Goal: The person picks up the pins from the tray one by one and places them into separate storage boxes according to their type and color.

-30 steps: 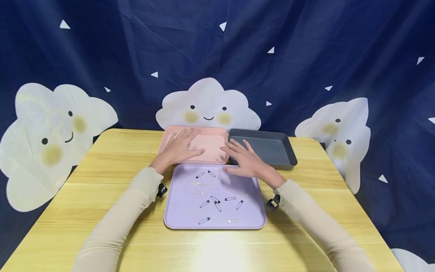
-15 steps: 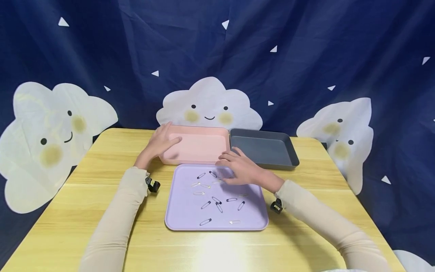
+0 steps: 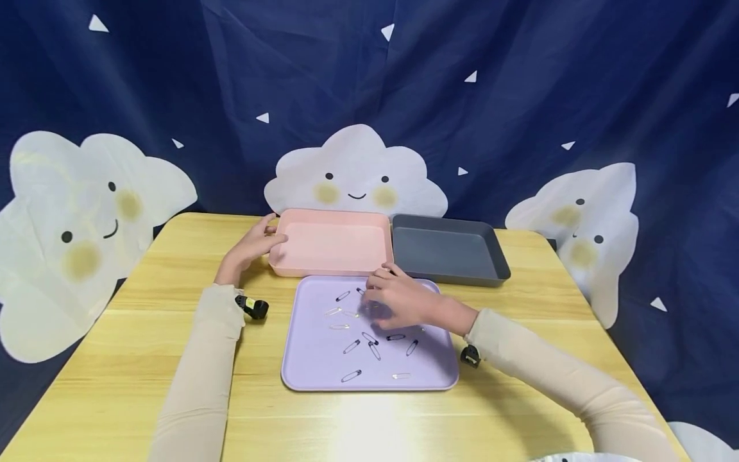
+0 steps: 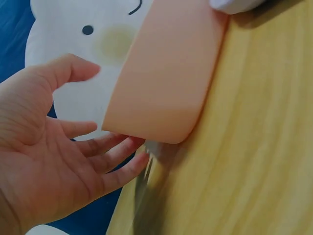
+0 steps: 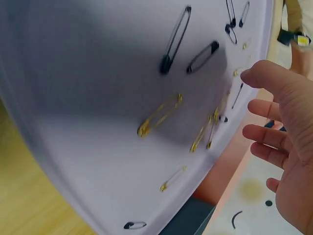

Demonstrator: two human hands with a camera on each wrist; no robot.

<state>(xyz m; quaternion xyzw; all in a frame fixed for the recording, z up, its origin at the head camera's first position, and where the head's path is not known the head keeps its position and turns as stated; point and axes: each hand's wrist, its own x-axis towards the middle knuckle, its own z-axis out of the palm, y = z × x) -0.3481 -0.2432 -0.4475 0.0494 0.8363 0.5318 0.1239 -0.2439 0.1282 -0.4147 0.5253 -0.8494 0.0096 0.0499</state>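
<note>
The lavender tray carries scattered safety pins. Above its far right portion, the right hand, fingers and thumb apart, masks pins exposed in the right wrist view. Farther left, the left hand, spread, adjoins the pink tray; the left wrist view reveals its outer wall.

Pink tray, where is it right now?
In the head view, the pink tray sits toward the table's far edge, directly left of the dark gray tray and behind the lavender tray, with the left hand at its left end.
</note>
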